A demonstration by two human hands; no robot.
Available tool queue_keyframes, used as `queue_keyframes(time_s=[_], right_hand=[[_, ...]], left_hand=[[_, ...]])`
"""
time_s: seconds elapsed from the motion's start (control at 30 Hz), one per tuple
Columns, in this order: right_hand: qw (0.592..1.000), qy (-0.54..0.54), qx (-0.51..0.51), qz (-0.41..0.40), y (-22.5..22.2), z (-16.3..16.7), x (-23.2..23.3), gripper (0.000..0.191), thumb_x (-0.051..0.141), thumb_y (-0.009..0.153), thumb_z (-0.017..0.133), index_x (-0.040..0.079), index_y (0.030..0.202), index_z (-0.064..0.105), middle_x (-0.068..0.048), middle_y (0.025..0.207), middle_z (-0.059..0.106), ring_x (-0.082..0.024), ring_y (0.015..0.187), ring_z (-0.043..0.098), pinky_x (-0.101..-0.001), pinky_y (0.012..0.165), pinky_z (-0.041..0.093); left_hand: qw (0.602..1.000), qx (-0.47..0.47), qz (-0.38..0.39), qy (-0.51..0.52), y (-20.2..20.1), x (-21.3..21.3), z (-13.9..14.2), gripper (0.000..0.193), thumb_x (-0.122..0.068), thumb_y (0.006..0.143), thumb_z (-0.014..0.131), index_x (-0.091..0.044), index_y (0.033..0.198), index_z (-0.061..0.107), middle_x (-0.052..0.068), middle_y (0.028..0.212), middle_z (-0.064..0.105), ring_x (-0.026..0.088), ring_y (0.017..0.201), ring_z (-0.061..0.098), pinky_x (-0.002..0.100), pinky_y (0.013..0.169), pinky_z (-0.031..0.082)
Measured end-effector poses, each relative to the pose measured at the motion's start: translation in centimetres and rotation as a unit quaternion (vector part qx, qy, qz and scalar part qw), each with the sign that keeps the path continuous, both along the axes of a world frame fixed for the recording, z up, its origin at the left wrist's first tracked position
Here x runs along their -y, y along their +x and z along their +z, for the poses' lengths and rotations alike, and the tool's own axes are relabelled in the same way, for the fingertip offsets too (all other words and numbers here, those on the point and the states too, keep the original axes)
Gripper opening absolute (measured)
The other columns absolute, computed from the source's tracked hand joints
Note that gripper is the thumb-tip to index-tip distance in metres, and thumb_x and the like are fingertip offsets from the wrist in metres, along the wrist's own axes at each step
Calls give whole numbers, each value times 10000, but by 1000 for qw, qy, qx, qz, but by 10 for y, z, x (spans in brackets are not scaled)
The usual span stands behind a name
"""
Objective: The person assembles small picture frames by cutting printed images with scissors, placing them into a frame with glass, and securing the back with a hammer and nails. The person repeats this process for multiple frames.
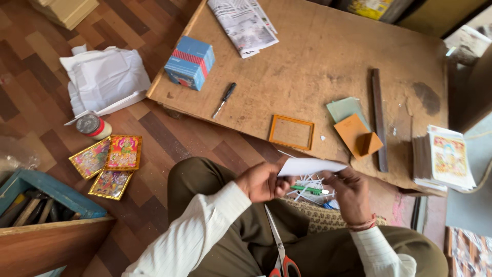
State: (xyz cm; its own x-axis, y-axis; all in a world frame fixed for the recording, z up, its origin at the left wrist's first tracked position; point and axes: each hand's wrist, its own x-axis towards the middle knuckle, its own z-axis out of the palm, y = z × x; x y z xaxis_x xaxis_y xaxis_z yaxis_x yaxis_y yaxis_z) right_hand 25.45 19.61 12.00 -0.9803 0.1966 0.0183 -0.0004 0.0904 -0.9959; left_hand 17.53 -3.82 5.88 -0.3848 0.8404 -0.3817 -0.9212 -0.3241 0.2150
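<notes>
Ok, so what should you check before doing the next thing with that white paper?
1. Both hands on the paper: ok. The left hand and right hand grip the white paper from either side.
2. Paper clear of the board: ok, it is held up in front of the wooden board, above the lap.
3. Scissors within reach: ok. The scissors lie on the lap, red handles toward the body.
4. Scissor blades shut: ok, they look closed.
5. Orange frame at hand: ok. The orange frame lies flat near the board's front edge.
6. Paper cut to size: cannot tell.
</notes>
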Motion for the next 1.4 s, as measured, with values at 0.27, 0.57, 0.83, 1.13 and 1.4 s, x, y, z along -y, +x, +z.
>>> queue_keyframes(time_s=[0.27, 0.57, 0.83, 1.13, 1.4], right_hand=[[994, -11, 83, -69, -111, -37, -15, 265, 34, 887, 762, -63, 1125, 694, -98, 814, 727, -122, 607, 624, -243, 524, 476], [991, 48, 115, -40, -152, -75, 0, 322, 21, 863, 782, -112, 1131, 662, -135, 776, 731, -123, 576, 632, -242, 490, 477], [988, 70, 131, -52, -164, -76, 8, 376, 37, 820, 794, -110, 1137, 655, -123, 780, 737, -128, 587, 674, -256, 467, 490], [927, 369, 6, -68, -152, -69, -14, 258, 135, 840, 801, 82, 1092, 786, -118, 1004, 746, -171, 739, 734, -300, 651, 575], [868, 494, -45, -1, -150, -64, 3, 230, 147, 838, 793, 105, 1063, 809, -141, 967, 716, -285, 756, 712, -384, 668, 567]], left_hand=[[647, -532, 336, -430, -138, 25, 1, 135, -113, 867, 742, -33, 960, 686, 61, 842, 717, 173, 692, 677, 315, 577, 539], [562, -659, 171, -469, -165, 11, -37, 367, -59, 709, 849, -46, 1054, 727, 114, 957, 690, 255, 862, 692, 376, 794, 558], [520, -694, 107, -487, -161, 1, -30, 363, 2, 706, 826, -48, 1059, 761, 144, 1039, 646, 327, 979, 667, 414, 855, 543], [523, -684, 86, -500, -157, -4, -30, 364, -7, 739, 818, -43, 1097, 760, 149, 1075, 643, 335, 1005, 666, 414, 873, 543], [527, -687, 78, -495, -155, -4, -30, 385, -3, 737, 823, -15, 1113, 740, 161, 1087, 634, 338, 1012, 662, 411, 889, 545]])
